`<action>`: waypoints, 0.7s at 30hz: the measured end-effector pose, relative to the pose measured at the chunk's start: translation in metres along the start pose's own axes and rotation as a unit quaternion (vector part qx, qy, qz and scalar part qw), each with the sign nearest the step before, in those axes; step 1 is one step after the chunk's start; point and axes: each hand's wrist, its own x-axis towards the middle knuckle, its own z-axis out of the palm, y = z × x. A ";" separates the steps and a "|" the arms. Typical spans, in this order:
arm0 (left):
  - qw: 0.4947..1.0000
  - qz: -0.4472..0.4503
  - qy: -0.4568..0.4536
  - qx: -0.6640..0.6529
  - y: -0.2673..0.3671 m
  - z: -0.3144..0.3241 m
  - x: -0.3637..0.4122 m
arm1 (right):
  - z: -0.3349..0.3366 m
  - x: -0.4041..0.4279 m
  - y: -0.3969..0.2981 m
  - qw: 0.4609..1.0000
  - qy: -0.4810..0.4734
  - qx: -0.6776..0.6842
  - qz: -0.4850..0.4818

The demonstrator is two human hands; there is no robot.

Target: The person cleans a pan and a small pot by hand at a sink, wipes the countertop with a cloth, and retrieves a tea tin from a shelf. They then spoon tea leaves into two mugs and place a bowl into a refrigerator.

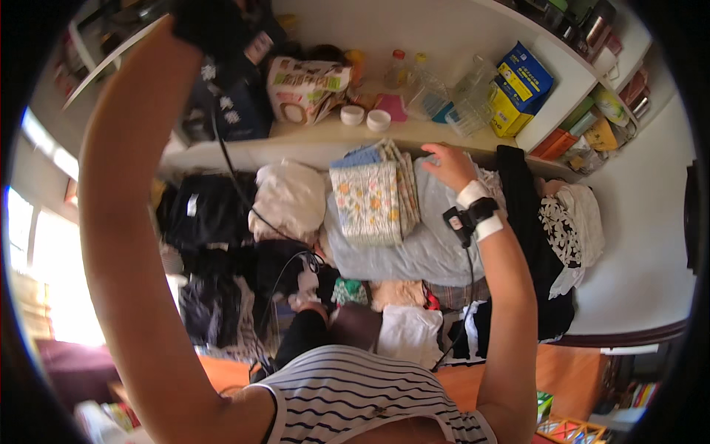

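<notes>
My right hand (450,165) rests at the back edge of a light grey folded blanket (377,263), its fingers bent and apart, with nothing seen in it. A strapped device sits on that wrist. Just left of the hand, folded floral cloths (369,202) lie on the blanket, with a blue one partly under them. My left arm reaches up to the top left; its hand is out of view or lost in the dark there. Near that arm are a cream cloth bundle (291,194) and black folded clothes (208,213). A black garment (513,205) lies right of the blanket.
A shelf (310,132) behind holds two white bowls, a printed bag (305,89), clear plastic containers (468,105) and a blue-and-yellow package (521,89). Cables (233,172) cross the clothes. White cloth (410,336) and other garments lie along the near edge. Shelving stands at right.
</notes>
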 end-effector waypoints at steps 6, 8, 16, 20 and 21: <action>0.994 0.077 -0.042 -0.071 -0.090 0.050 0.018 | 0.104 0.108 0.021 0.989 0.128 0.023 0.062; 0.987 0.127 0.001 -0.094 -0.109 0.051 0.009 | 0.127 0.127 0.011 0.985 0.104 -0.058 0.123; 0.977 0.176 -0.039 -0.110 -0.117 0.013 0.010 | 0.205 0.156 0.006 0.958 0.147 0.003 0.246; 0.976 0.212 0.001 -0.057 -0.094 0.012 0.038 | 0.156 0.134 0.008 0.938 0.241 0.084 0.235; 0.976 0.211 0.002 -0.059 -0.086 0.014 0.048 | 0.132 0.121 0.004 0.946 0.252 0.088 0.186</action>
